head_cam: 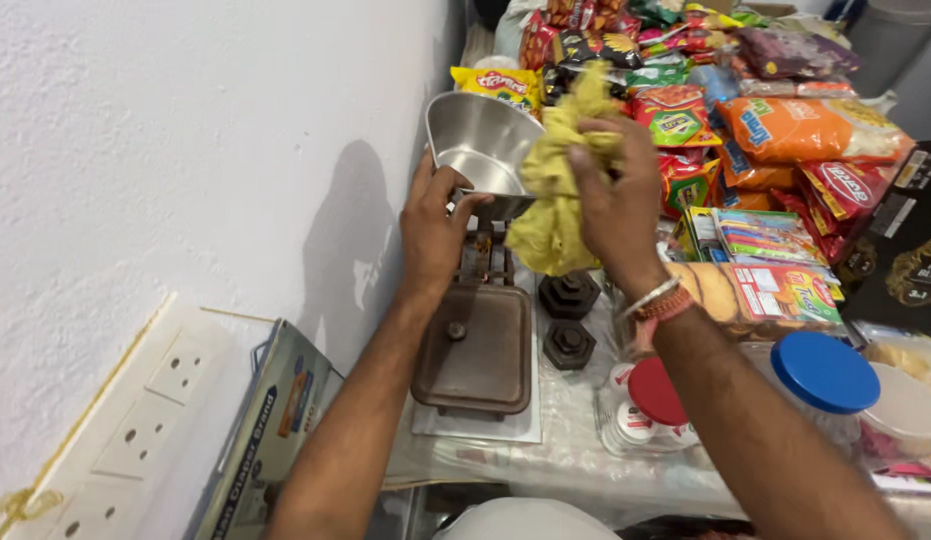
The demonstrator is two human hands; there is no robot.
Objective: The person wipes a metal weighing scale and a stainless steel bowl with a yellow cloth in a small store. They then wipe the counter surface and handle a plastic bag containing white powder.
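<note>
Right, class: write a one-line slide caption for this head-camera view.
Left hand steadies a steel scale pan while the right hand holds a yellow cloth against it.

A small shop: heaped snack packets (786, 130), balance scale (476, 340), iron weights (570, 295)

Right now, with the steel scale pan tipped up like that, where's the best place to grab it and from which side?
Probably the near rim of the steel scale pan, from the wall side, where the left hand already grips it. The pan is tilted with its open bowl facing you, so the thin edge pinches easily, and the right hand with the yellow cloth covers the other side.
</note>
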